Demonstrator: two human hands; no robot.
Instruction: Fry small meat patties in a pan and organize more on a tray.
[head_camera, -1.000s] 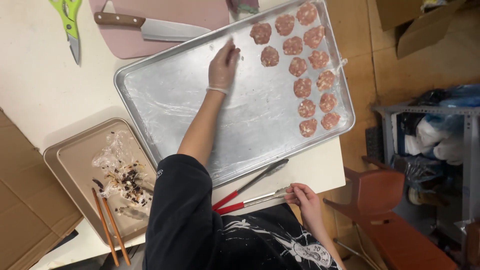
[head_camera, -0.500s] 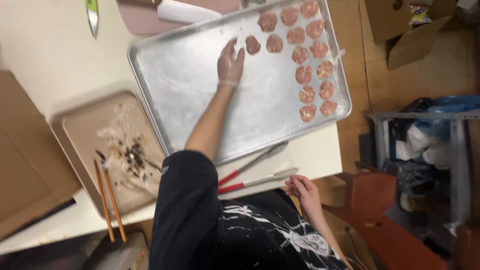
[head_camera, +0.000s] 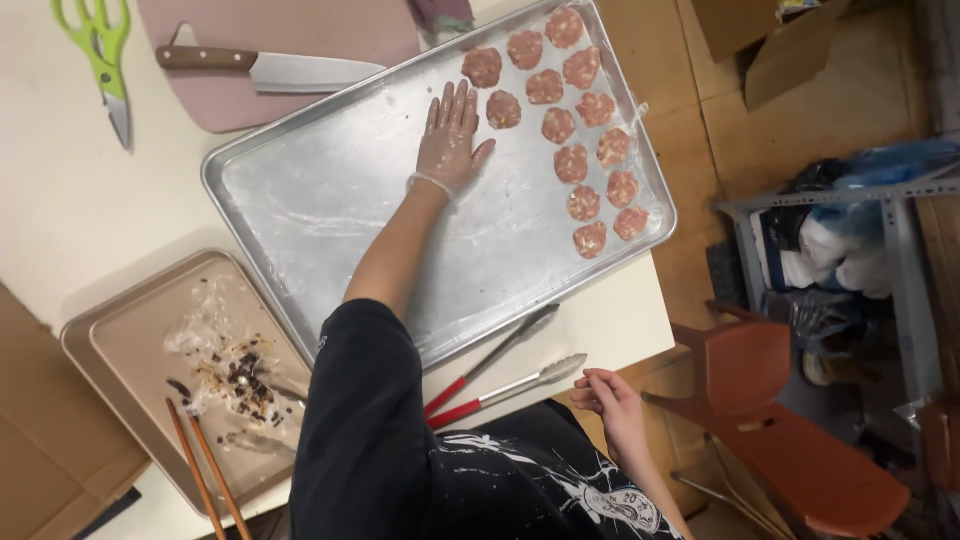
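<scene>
My left hand (head_camera: 450, 140), in a thin clear glove, lies flat with fingers spread on a large metal baking sheet (head_camera: 330, 190). Just right of its fingers is a raw meat patty (head_camera: 503, 108), one of several patties (head_camera: 583, 160) set in rows along the sheet's right side. My right hand (head_camera: 610, 398) is bare and loosely curled at the table's near edge. It holds nothing and sits beside the tip of red-handled metal tongs (head_camera: 500, 375) lying on the table.
A smaller tan tray (head_camera: 130, 340) with food scraps and wooden chopsticks (head_camera: 205, 470) sits at the left. A knife (head_camera: 270, 68) rests on a pink cutting board (head_camera: 300, 25), next to green scissors (head_camera: 105, 50). A red chair (head_camera: 780, 430), shelf rack (head_camera: 850, 250) and cardboard box (head_camera: 770, 40) stand at the right.
My left hand has turned from edge-on to flat, with fingers spread on the sheet. The view has shifted. My right hand stays by the tongs.
</scene>
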